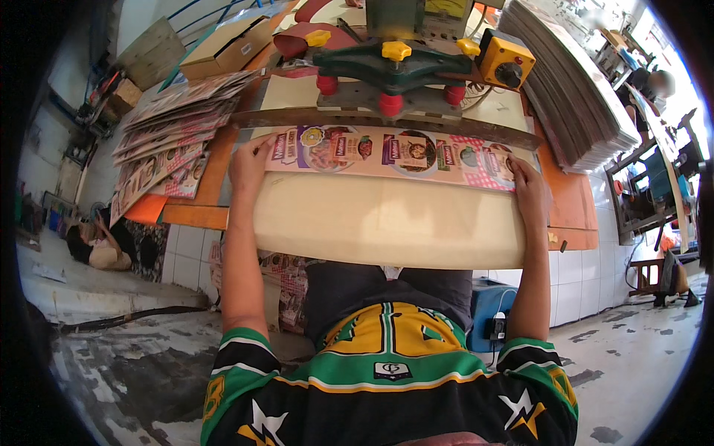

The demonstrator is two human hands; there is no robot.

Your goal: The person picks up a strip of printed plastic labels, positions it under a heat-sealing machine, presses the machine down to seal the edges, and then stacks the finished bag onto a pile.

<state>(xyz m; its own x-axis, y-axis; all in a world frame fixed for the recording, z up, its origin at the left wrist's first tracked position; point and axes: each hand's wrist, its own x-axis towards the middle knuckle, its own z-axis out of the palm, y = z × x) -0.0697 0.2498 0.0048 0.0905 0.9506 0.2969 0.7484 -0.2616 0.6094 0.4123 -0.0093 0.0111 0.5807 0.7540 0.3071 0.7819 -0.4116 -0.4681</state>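
A long printed strip (446, 165), pink with food pictures and a red checked patch, lies crosswise on a cream work board (387, 215). Its far edge runs along the dark metal bar (297, 117) of a press. Fingers and thumb of my left hand (251, 167) pinch the strip's left end. At the other end, my right hand (532, 192) grips the strip's right edge, fingers curled. Above the bar sits the press's dark green head (387, 65) with yellow knobs and red collars.
Loose printed sheets (167, 137) are piled at the left, near an open cardboard box (227, 48). A tall stack of strips (573, 89) leans at the right. A yellow switch box (507, 58) is fixed beside the press. One person (108, 249) sits low at far left.
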